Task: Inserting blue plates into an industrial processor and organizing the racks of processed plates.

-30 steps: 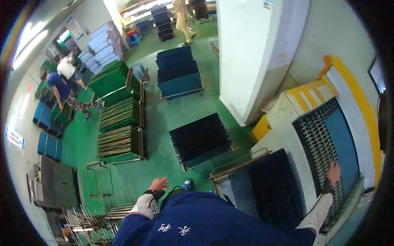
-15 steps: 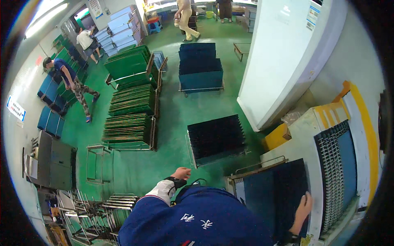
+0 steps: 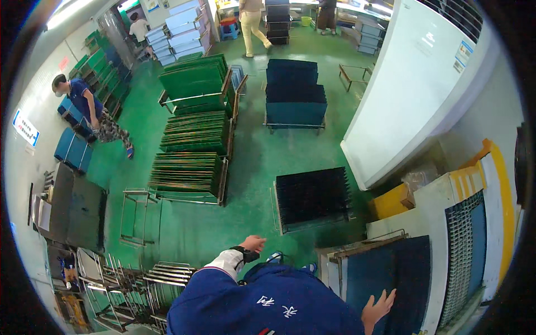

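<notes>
My right hand (image 3: 381, 308) has its fingers spread, over a rack of dark blue panels (image 3: 413, 273) at the lower right; it holds nothing. Whether the fingertips touch the panels I cannot tell. My left hand (image 3: 254, 243) hangs in front of me above the green floor, fingers loosely bent and partly stretched out, with nothing in it. A black band circles that wrist. Beside the panels stands a machine with a grid of metal links (image 3: 460, 262) and a blue panel (image 3: 478, 240) next to the links.
Ahead stands a rack of black panels (image 3: 312, 195), with blue panels (image 3: 293, 111) beyond. Green panels (image 3: 187, 173) fill racks to the left. Metal frames (image 3: 123, 285) stand lower left. A white cabinet (image 3: 402, 100) rises on the right. A person (image 3: 86, 106) walks along the left wall.
My right hand has moved left across the dark blue panels, and its fingers have spread. My view has shifted left, so the racks appear farther right. The left hand's fingers look a little straighter.
</notes>
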The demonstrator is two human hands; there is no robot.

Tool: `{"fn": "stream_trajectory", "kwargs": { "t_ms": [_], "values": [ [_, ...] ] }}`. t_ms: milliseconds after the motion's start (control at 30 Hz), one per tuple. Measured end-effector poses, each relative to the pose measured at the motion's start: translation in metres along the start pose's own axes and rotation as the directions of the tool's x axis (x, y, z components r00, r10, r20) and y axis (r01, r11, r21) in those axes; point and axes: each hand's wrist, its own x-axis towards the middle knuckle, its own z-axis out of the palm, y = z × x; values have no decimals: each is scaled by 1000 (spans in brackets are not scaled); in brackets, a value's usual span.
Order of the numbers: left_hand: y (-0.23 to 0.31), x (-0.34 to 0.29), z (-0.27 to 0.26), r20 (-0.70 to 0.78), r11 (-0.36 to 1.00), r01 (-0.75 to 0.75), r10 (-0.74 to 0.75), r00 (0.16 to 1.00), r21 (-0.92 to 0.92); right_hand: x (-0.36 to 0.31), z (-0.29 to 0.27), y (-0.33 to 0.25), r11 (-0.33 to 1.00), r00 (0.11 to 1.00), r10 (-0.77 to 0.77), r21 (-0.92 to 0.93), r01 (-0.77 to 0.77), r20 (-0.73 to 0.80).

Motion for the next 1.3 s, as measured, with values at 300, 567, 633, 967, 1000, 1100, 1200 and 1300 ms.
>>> {"fn": "stream_trajectory", "kwargs": {
  "t_ms": [300,567,633,967,1000,1100,1200,1300],
  "values": [
    [-3,-49,-29,-167,1000,19,-16,986,17,-6,40,18,995,998,-8,-105,1,-64],
    [-14,-37,-66,-135,996,37,-47,990,-78,-16,-8,-7,976,987,-7,-218,-29,-164],
    [-19,-32,-72,-145,997,27,-37,989,-73,-17,0,-7,968,983,13,-245,-58,-184],
    [-42,-34,-77,-166,999,-37,30,986,-40,-23,29,21,983,935,-67,-186,1,-349],
    [-50,-28,-83,-143,997,-48,39,989,-60,-14,33,34,992,957,-37,-126,1,-287],
    [-44,-38,-77,-171,999,-32,28,985,-21,6,34,68,1000,997,20,-21,-21,-72],
    [-34,-60,-72,-225,999,-53,49,973,-12,17,46,93,992,994,104,-75,-101,38],
    [-47,-59,-81,-204,992,-64,42,978,-107,29,59,112,979,983,169,-127,-159,76]
  ]
}}
